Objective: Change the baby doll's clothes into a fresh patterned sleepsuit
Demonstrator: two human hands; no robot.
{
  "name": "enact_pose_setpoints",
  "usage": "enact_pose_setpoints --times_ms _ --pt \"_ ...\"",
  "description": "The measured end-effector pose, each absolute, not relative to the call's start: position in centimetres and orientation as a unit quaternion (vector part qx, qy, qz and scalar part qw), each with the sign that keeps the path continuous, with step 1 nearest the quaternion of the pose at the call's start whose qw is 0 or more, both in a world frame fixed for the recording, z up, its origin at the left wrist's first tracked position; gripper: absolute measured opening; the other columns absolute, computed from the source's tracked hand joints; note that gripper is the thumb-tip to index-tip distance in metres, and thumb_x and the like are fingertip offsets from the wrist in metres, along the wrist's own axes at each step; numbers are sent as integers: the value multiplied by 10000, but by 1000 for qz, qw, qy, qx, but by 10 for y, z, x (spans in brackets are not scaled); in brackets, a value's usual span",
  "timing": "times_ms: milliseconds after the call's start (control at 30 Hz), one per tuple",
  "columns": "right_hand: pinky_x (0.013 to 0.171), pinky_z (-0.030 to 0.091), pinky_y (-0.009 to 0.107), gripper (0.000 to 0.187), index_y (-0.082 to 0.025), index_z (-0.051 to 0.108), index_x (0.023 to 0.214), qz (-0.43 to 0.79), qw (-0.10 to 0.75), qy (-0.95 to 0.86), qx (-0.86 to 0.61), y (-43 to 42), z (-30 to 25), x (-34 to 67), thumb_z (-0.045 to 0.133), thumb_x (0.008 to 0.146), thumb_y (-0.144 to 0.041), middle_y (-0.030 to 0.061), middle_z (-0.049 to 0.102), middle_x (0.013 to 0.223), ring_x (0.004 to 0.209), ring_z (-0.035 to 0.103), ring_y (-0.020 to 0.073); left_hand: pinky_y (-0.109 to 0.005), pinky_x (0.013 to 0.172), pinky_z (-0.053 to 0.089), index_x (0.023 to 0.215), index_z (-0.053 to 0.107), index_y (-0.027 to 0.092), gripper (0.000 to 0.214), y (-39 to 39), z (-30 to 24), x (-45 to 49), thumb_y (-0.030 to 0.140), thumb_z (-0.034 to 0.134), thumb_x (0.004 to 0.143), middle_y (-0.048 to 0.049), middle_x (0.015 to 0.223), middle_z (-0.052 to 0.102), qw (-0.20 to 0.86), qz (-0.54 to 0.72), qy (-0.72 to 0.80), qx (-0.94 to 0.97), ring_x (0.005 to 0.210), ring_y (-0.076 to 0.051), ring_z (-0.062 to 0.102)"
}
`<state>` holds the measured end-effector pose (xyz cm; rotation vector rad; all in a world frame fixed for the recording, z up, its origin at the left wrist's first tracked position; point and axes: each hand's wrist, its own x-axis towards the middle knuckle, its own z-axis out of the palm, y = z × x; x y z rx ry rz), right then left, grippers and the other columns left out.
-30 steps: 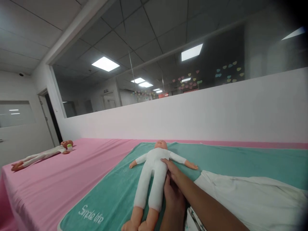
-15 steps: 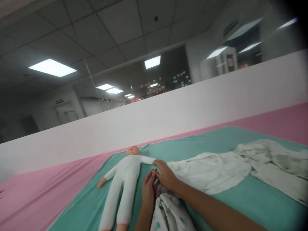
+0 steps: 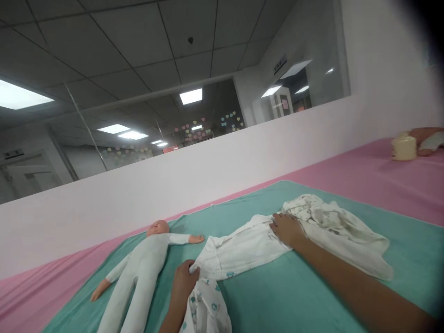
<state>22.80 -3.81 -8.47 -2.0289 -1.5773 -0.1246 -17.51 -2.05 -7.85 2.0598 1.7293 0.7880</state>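
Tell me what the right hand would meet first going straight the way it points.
Beyond the white cloth it touches, the right hand would probably cross the green blanket and meet the white wall first; depth is hard to judge.

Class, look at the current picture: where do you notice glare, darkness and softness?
Head view, top: ceiling light panels glare nearly white; head view, upper right: the corner falls to black; head view, right: the pale bottle looks soft; head view, below: left hand and right hand are readable.
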Motion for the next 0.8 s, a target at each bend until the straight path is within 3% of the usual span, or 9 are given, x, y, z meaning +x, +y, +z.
enact_pose_setpoints --times_ms 100,233,333,433,500,600,667,733,800 --pt "859 312 419 224 -166 581 931 -25 302 -590 -748 -39 -84 224 432 812 -285 122 612 951 947 533 281 -273 655 397 754 583 153 184 -28 -75 -176 318 510 719 -67 751 622 141 290 616 719 763 -226 581" --pt "673 375 302 243 -196 554 880 19 358 -574 -736 -45 -70 228 382 847 -365 61 618 842 749 559 199 -276 634 396 818 570 169 324 -48 -56 -168 475 482 755 -46 752 608 155 348 618 688 699 -211 558" --pt "658 395 279 302 -214 536 855 91 497 -545 -670 -58 -52 217 358 858 -458 18 592 769 722 544 178 -275 651 407 877 574 181 387 -71 -36 -149 535 519 730 -26 781 613 201 409 602 656 689 -198 547" --pt "778 413 313 306 -207 562 818 247 610 -572 -490 -78 -36 185 447 820 -491 23 606 860 848 550 197 -277 707 429 886 600 178 434 -94 -25 -125 518 658 623 -33 857 638 333 444 526 645 787 -215 569" --pt "854 406 330 283 -188 590 779 358 559 -641 -386 -91 -30 160 555 765 -469 45 613 998 942 548 211 -302 752 444 865 621 167 468 -103 -25 -112 515 711 563 -59 895 655 443 433 456 639 843 -240 586" --pt "748 462 336 324 -181 588 840 486 482 -659 -312 -101 -28 142 505 799 -491 61 640 963 821 606 201 -357 834 446 873 636 159 488 -104 -28 -103 527 715 562 -93 914 670 529 415 409 617 904 -269 598" --pt "749 457 340 321 -202 589 886 431 493 -663 -361 -99 -33 147 466 821 -491 52 643 955 843 605 208 -366 908 423 904 639 168 473 -98 -30 -104 496 723 574 -99 1002 658 517 409 427 619 1009 -279 571" --pt "829 417 358 316 -236 592 986 314 495 -670 -456 -91 -43 161 516 791 -473 54 614 1068 994 552 241 -358 964 395 935 641 186 452 -90 -32 -107 462 728 588 -89 1108 623 483 391 458 636 1102 -276 524" --pt "873 380 383 447 -247 545 1121 245 454 -668 -537 -81 -55 174 586 732 -463 78 545 1202 1102 476 285 -359 990 383 964 639 200 441 -83 -38 -110 446 722 608 -78 1156 600 460 370 480 649 1136 -272 503"
